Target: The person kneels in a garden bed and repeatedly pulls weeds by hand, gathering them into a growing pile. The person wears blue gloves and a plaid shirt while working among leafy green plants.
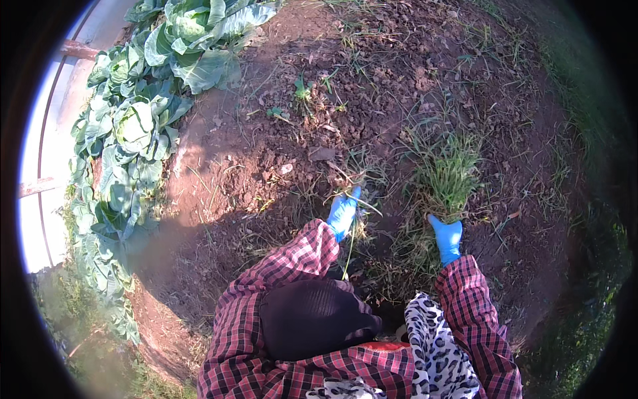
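My left hand (343,214), in a blue glove, is low over the soil, closed around a wisp of dry weed stems (351,187). One pale stem sticks out past the fingers to the right. Off to the right, my right hand (447,237), gloved in the same blue, grips a thick tuft of green grass (448,174) near its base. The grass blades hide most of those fingers. Pulled or matted grass (416,244) lies on the ground just left of the right wrist.
A row of cabbages (134,124) runs along the left, by a pale sheet wall (47,144) with a crossbar. Small green weeds (302,90) grow in the loose brown soil (389,65) ahead. Taller grass (573,99) lines the right side.
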Demonstrator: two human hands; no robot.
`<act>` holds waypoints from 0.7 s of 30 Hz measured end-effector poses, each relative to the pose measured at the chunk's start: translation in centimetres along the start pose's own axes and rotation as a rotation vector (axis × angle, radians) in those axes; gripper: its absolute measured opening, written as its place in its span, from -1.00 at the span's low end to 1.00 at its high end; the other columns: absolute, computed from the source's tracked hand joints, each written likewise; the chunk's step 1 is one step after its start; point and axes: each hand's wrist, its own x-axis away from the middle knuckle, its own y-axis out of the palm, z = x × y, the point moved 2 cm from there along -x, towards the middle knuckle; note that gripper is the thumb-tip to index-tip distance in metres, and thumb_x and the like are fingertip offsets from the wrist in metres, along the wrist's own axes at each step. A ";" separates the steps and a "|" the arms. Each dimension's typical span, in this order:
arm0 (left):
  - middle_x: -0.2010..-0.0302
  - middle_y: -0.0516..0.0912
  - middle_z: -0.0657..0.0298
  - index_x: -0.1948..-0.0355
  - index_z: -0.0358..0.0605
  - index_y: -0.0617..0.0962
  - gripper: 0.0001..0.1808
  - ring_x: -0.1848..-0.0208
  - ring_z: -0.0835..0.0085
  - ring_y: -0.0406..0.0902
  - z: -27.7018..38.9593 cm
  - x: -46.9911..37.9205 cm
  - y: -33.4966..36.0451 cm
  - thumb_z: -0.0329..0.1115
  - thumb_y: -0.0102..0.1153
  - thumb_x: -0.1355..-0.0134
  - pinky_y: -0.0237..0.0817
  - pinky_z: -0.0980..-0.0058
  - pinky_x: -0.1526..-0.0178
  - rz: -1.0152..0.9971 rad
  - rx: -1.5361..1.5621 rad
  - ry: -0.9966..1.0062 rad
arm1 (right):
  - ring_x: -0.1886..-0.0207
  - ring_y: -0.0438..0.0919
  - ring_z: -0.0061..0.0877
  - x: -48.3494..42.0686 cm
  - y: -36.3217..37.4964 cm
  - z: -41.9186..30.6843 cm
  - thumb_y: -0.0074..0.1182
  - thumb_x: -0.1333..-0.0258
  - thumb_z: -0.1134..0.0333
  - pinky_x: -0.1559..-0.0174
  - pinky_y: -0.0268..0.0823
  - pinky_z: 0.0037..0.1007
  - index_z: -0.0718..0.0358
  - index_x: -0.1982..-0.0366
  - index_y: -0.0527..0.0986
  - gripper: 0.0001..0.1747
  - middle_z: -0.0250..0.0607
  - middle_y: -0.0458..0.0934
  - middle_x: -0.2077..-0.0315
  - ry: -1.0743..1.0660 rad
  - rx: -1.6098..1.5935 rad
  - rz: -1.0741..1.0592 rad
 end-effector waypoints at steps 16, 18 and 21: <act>0.33 0.60 0.25 0.25 -0.27 0.54 -0.76 0.29 0.50 0.52 5.1 -0.5 -10.4 -0.33 0.02 -0.11 0.33 0.53 0.19 0.159 0.350 0.233 | -0.06 0.29 -0.10 9.0 5.5 -16.2 0.12 0.10 0.06 -0.08 0.16 -0.26 0.31 0.02 0.31 -0.35 0.08 0.31 0.03 -0.670 0.103 -0.627; 0.30 0.59 0.23 0.19 -0.28 0.52 -0.66 0.29 0.46 0.52 13.0 2.9 -15.7 -0.22 -0.04 -0.15 0.33 0.51 0.18 0.262 0.272 0.473 | -0.05 0.30 -0.13 5.4 4.1 -15.3 0.17 0.13 0.11 -0.04 0.21 -0.26 0.27 0.00 0.31 -0.36 0.03 0.31 0.01 -0.661 0.175 -0.397; 0.22 0.56 0.13 0.11 -0.31 0.49 -0.62 0.28 0.37 0.55 19.0 6.8 -22.5 -0.24 -0.11 -0.18 0.41 0.41 0.28 0.437 0.156 0.676 | -0.06 0.28 -0.15 -1.6 1.7 -11.2 0.24 0.23 0.09 0.03 0.28 -0.25 0.21 -0.04 0.28 -0.25 -0.04 0.25 -0.05 -0.355 0.659 -0.031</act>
